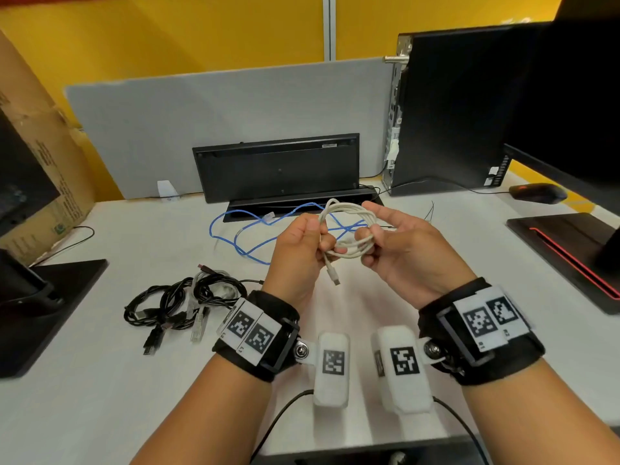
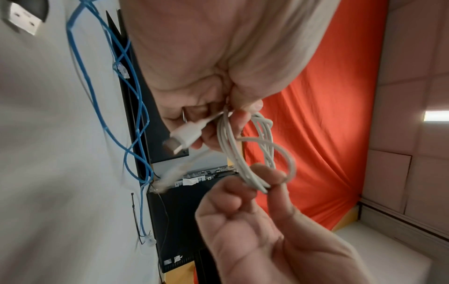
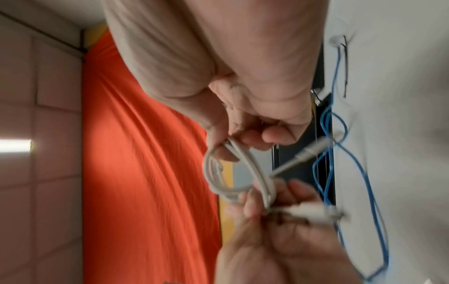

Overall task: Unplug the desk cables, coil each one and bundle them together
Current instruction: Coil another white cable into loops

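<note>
Surface: white desk (image 1: 100,380), grey partition behind.
Grip: left hand (image 1: 297,250) and right hand (image 1: 402,250) pinch the white USB cable (image 1: 349,226) coil, frame centre.
Risk: loose plug end (image 1: 333,278) dangling; loops may spring open.
Pending: blue Ethernet cable (image 1: 228,229) uncoiled, upper centre.

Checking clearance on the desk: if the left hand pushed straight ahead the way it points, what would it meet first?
Probably the blue cable lying loose on the desk just beyond the left hand, then the black keyboard; depth is unclear.

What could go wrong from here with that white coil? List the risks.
1. The white cable is only pinched between the left hand and right hand; its loops may spring open.
2. Its free plug dangles and could snag.
3. The blue cable lies uncoiled beneath and might tangle in.
</note>
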`<action>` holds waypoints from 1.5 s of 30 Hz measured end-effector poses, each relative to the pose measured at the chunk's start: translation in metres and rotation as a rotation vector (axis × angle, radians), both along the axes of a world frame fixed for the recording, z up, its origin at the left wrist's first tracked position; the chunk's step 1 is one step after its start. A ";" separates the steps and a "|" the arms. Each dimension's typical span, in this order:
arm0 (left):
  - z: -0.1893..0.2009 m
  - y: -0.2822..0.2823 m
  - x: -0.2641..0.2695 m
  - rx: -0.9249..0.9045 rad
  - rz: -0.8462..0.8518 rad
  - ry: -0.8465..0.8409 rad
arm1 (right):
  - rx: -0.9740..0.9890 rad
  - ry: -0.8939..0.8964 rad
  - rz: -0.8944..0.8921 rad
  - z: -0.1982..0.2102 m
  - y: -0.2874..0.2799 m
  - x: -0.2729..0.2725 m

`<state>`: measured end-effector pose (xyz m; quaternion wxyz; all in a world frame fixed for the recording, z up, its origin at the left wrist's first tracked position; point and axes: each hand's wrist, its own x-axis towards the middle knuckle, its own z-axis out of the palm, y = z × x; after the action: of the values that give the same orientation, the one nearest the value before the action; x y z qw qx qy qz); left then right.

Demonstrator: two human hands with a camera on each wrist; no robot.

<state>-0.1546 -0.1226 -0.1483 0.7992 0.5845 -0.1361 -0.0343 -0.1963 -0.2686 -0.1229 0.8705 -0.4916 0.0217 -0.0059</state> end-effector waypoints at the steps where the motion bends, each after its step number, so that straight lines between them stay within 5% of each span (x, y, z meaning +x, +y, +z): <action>1: 0.000 -0.002 0.000 -0.018 0.004 0.009 | 0.056 0.004 0.035 0.001 0.001 -0.001; 4: -0.001 -0.005 -0.001 -0.070 0.005 0.041 | 0.041 -0.049 0.139 0.004 0.005 -0.001; 9: 0.001 -0.005 -0.002 -0.146 0.041 0.085 | -0.537 -0.074 -0.095 -0.002 0.003 0.003; 11: 0.003 -0.003 -0.003 -0.163 0.058 0.081 | -0.628 -0.116 -0.145 -0.006 0.000 0.005; 21: 0.009 0.007 -0.001 -0.027 0.018 0.095 | -0.655 -0.289 -0.248 -0.004 -0.009 0.008; 32: 0.018 0.007 -0.002 0.311 0.011 -0.005 | -1.038 -0.301 -0.264 0.001 -0.010 0.010; 40: 0.009 0.004 0.002 0.434 0.125 -0.067 | -0.821 -0.198 -0.261 0.004 -0.004 0.008; 45: 0.003 0.006 0.007 0.399 0.198 -0.069 | -0.906 -0.186 -0.231 0.006 -0.006 0.007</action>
<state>-0.1481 -0.1164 -0.1455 0.6619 0.7424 -0.0960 0.0380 -0.1889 -0.2751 -0.1166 0.5603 -0.8136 -0.0065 -0.1555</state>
